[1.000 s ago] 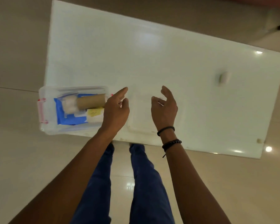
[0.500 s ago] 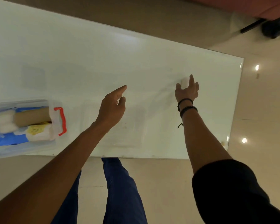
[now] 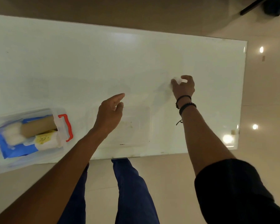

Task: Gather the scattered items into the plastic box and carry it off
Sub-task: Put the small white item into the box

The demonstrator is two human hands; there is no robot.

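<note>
A clear plastic box with a red latch sits at the table's near left edge. Inside lie a brown cardboard tube, a blue packet, white wadding and a yellow-labelled pack. My right hand is far out on the table with its fingers curled around a small white item. My left hand hovers over the table's near middle, fingers loosely apart, holding nothing. A clear lid lies flat on the table just under and right of that hand.
The white table ends at a right edge near my right forearm. A small beige object sits at the near right corner. Beige tiled floor surrounds the table; a dark object stands at the far right.
My right hand reached out to the small white item and has now curled its fingers around it. The view swung right, so the box now sits at the left edge.
</note>
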